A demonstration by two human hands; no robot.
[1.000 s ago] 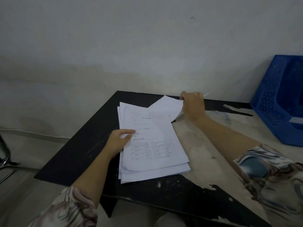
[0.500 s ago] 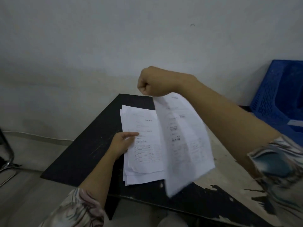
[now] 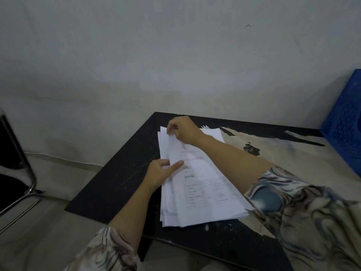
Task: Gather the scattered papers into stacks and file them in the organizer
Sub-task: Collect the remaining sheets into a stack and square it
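A stack of white printed papers lies on the black table near its left end. My right hand reaches across to the stack's far left corner and pinches the top sheet's corner there. My left hand rests on the stack's left edge, fingers apart, with the index finger pointing across the top sheet and pressing it down. My right forearm crosses over the upper right of the stack and hides part of it. The blue plastic organizer stands at the far right of the table.
The table top has worn patches of bare pale surface on its right half. A grey wall stands right behind the table. A chair with a chrome frame stands on the floor at the left.
My right hand picked a loose sheet from the far side, swung it through the air and laid it on top of the stack. My left hand stayed on the stack's left edge.
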